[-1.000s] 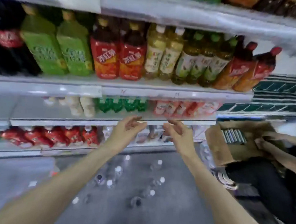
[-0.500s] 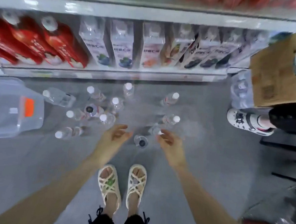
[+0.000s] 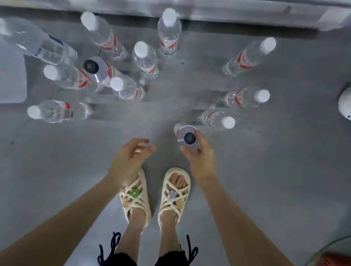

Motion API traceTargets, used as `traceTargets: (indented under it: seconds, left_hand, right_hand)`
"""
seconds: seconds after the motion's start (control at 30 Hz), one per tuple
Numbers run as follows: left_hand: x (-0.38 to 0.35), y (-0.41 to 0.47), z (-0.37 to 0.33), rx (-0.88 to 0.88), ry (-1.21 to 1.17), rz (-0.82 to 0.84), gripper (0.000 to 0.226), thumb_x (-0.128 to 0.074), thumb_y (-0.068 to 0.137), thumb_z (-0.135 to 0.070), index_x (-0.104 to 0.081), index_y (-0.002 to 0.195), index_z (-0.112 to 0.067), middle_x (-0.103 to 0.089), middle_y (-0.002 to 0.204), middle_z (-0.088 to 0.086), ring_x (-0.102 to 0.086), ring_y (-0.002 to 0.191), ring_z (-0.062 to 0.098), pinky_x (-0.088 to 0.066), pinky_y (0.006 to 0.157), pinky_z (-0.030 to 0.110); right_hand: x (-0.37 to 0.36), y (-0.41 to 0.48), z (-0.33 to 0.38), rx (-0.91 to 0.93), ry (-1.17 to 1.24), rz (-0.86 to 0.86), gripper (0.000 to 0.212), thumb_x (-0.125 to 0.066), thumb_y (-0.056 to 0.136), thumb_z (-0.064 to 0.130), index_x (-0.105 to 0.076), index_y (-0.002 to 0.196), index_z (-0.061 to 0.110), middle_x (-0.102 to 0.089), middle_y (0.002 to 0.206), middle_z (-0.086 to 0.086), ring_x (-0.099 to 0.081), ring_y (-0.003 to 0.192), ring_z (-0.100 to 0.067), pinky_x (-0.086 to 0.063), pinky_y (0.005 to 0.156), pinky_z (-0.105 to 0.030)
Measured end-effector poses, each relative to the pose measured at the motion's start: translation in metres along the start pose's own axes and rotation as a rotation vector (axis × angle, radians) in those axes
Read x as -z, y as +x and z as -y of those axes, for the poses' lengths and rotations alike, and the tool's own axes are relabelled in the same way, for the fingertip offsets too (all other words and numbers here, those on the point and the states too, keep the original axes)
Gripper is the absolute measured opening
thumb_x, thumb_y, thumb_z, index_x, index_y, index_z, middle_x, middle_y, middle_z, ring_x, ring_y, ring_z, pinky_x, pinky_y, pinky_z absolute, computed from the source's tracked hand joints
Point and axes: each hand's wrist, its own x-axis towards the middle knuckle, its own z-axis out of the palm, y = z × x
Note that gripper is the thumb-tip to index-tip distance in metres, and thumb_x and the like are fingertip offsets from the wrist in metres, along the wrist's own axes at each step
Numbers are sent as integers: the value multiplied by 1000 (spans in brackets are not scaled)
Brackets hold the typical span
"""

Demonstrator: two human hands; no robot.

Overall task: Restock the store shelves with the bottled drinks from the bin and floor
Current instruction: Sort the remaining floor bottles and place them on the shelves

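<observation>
In the head view, the right hand curls its thumb and fingers round the black-capped bottle, which stands on the grey floor just ahead of the sandals. The left hand hovers beside it, fingers loosely spread, holding nothing. White-capped bottles stand scattered beyond, near the clear bin.

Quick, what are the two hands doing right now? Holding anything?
Left hand: open, fingers loosely curled, holding nothing.
Right hand: closed, fingers and thumb curled round the dark-capped bottle.
</observation>
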Motion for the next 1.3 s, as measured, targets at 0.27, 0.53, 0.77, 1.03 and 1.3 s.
traceTargets:
  seconds: [0.27, 0.53, 0.77, 1.03, 1.3]
  left_hand:
    - [1, 17, 8, 13, -81, -23, 25, -60, 92, -19, -59, 114, -8, -65, 99, 11, -60, 76, 11, -47, 70, 19]
    - [28, -26, -54, -82, -72, 28, 20, -59, 92, -22, -57, 110, -13, -65, 92, 4, -62, 78, 10, -48, 74, 22]
    - [80, -136, -167, -194, -129, 34, 24, -63, 90, -28, -57, 109, -16, -64, 95, 6, -62, 84, 15, -45, 72, 22]
    - [140, -302, -291, -432, -217, -30, 33, -65, 88, -15, -57, 120, -8, -65, 95, 8, -59, 76, 13, -47, 64, 16]
    - [221, -455, -398, -780, -80, -115, 83, -86, 64, -32, -46, 135, -18, -60, 122, 2, -64, 99, 12, -53, 84, 28]
  right_hand:
    - [-14, 5, -1, 88, 26, -110, 40, -68, 86, 4, -60, 125, 11, -64, 107, 1, -58, 102, -10, -43, 87, -13]
    - [25, -28, 70, 166, -72, -94, 33, -68, 86, 14, -63, 118, 13, -62, 86, -2, -52, 70, -14, -37, 60, -2]
    - [102, -115, 208, 359, -98, -43, 28, -68, 84, 26, -64, 109, 15, -64, 86, 2, -53, 71, -2, -36, 62, -10]
    - [202, -250, 409, 647, -134, 38, 18, -67, 88, 23, -64, 105, 17, -63, 84, -8, -53, 67, -20, -44, 61, -22]
    - [279, -413, 589, 1040, -157, 125, 12, -67, 89, 23, -68, 95, 13, -71, 92, -5, -61, 81, -8, -48, 74, -22]
